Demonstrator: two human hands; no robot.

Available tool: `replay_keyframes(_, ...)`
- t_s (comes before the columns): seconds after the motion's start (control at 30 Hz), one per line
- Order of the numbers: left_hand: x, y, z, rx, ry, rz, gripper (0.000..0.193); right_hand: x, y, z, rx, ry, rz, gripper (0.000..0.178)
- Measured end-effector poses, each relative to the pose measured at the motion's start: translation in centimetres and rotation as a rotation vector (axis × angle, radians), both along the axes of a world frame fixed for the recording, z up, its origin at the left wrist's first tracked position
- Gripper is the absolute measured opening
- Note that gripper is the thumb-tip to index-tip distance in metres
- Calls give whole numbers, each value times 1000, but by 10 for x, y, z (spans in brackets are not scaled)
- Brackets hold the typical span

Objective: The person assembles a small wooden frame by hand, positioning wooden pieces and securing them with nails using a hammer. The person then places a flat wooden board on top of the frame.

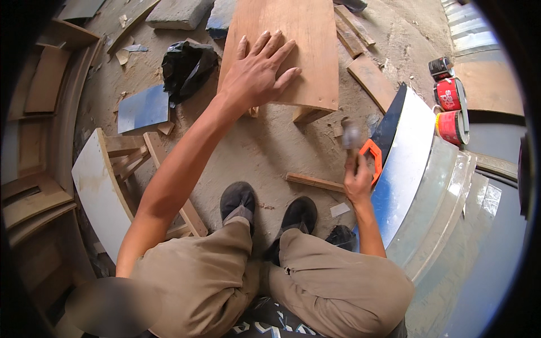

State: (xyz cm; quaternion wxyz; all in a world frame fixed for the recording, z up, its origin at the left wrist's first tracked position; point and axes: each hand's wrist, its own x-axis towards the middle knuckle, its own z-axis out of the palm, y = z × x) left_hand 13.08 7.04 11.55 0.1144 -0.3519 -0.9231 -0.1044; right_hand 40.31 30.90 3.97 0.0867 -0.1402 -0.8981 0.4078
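My left hand [259,70] lies flat with spread fingers on a reddish-brown wooden panel [315,73], whose near end rests on short wooden pieces [311,115]. My right hand [359,179], off to the right above the floor, is closed around a hammer [350,135]; the hammer's head is smeared by motion. Just beyond that hand, a handsaw [390,121] with an orange handle lies against a white and blue board [403,152]. Part of the saw's handle is hidden behind my fingers.
A wooden frame with a white face [96,174] stands to the left, near a black plastic bag [189,70] and a blue-white board [143,108]. Red cans [449,127] line the right side. A wooden strip [315,182] lies by my shoes [298,217]. Concrete blocks [179,12] sit farther off.
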Motion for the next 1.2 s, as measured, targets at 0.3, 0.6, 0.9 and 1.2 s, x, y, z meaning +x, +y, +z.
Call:
replay_keyframes(0.3,4,6,8,1,-13,-21,65,-52,-23,159,195,287,233,31)
replay_keyframes(0.6,8,4,9,-27,-59,2,65,-63,-35,168,137,38,88,29)
replay_keyframes(0.9,3,6,10,-41,-66,-4,66,-67,-37,162,268,-234,56,37)
replay_keyframes(1.2,-19,-59,-7,592,-104,191,61,-35,-24,86,144,82,-210,32)
